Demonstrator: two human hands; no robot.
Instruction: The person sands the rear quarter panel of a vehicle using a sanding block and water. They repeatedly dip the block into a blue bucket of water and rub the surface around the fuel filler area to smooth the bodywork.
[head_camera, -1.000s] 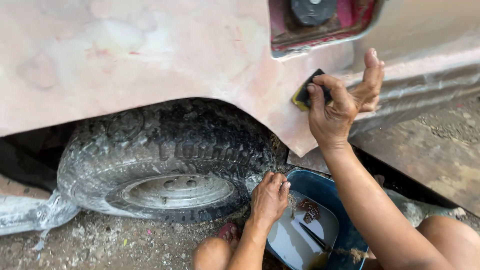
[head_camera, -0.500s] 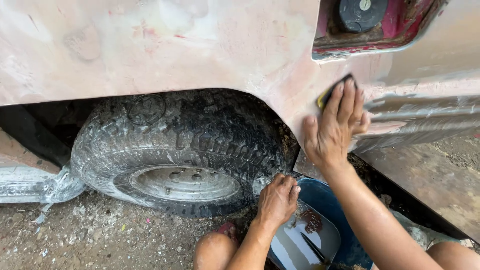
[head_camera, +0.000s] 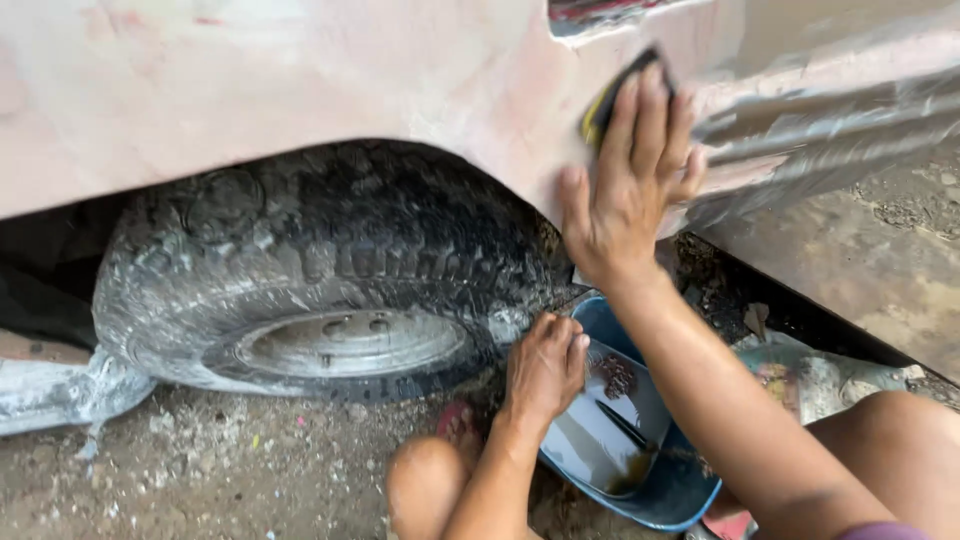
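A: Which step is this?

B: Sanding, I'd judge. The right hand (head_camera: 628, 190) lies flat on the pale car body panel (head_camera: 300, 80), fingers stretched out and pressing a dark sanding block (head_camera: 612, 92) with a yellow edge against it. The block sits under the fingertips, at the top of the grip, just past the wheel arch.

A: And the other hand?

B: The left hand (head_camera: 545, 368) is below the right one, curled shut on the rim of a blue basin (head_camera: 660, 495) holding murky water. What lies in the water is hard to make out, perhaps a tool or scrap.

A: What is around them?

B: A dusty tyre (head_camera: 320, 280) to the left of both hands, gravelly ground (head_camera: 220, 470) beneath.

A: What does the next move call for?

B: Probably even, flat pressure along the panel's curve, keeping the block from slipping off the edge.
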